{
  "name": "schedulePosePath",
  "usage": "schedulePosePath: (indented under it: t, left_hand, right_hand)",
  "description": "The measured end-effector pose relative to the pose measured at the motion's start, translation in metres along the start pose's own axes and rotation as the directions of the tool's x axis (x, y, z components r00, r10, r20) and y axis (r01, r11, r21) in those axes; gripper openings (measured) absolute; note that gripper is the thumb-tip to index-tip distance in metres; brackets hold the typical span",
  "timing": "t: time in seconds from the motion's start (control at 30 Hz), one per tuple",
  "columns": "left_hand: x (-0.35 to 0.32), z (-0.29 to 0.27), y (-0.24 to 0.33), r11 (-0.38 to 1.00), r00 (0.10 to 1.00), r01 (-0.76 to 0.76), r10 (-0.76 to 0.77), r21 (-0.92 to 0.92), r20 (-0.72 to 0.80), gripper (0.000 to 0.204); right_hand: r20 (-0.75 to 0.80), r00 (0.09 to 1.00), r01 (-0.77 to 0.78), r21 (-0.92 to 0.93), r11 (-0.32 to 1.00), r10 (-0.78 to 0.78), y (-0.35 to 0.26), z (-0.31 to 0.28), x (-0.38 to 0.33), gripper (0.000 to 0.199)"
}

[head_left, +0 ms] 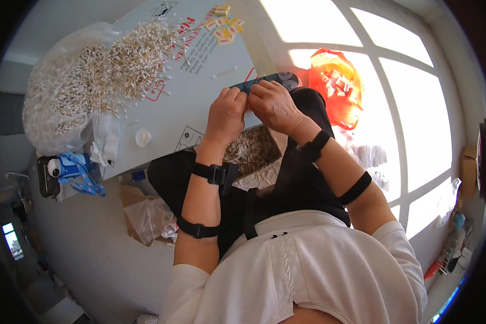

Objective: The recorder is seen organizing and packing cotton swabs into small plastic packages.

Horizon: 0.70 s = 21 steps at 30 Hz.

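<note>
My left hand (228, 113) and my right hand (275, 105) meet above my lap at the table's near edge. Both are closed, with fingers curled and knuckles nearly touching. Whatever they pinch is hidden behind the fingers. Just beyond them lies a dark grey, patterned piece (287, 81). Below the hands, between my thighs, sits an open cardboard box (275, 141) with many thin pale sticks (248, 150) in it. A large heap of small white-tipped sticks (137, 56) spreads over the table to the left, partly in a clear plastic bag (43, 108).
Small yellow boxes (225, 32) lie at the table's (200, 97) far side. A small white round dish (143, 137) stands near its front edge, with a blue strapped item (75, 167) at the left corner. An orange-red bag (337, 89) of small packets is on the right.
</note>
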<state>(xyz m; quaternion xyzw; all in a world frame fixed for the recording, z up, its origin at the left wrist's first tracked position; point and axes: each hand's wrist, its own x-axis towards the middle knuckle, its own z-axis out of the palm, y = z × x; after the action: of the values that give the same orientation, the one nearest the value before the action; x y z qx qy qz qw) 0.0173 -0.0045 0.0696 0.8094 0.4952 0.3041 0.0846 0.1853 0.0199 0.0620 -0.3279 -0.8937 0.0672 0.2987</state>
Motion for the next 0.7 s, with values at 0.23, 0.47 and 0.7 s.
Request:
schedulePosePath:
  t: [0.23, 0.47, 0.7]
  left_hand:
    - [-0.001, -0.002, -0.02, 0.786, 0.9, 0.427, -0.322, -0.448, 0.294, 0.007]
    - [-0.024, 0.006, -0.021, 0.692, 0.931, 0.321, -0.357, -0.647, 0.081, 0.01]
    - [-0.022, 0.007, -0.016, 0.785, 0.945, 0.264, -0.327, -0.56, -0.012, 0.006]
  right_hand:
    - [0.046, 0.963, -0.268, 0.27, 0.925, 0.266, 0.005, 0.006, -0.005, 0.006]
    - [-0.001, 0.944, -0.308, 0.352, 0.884, 0.329, 0.007, 0.005, -0.012, 0.007]
    - [-0.023, 0.949, -0.289, 0.344, 0.894, 0.316, 0.006, 0.008, -0.012, 0.007]
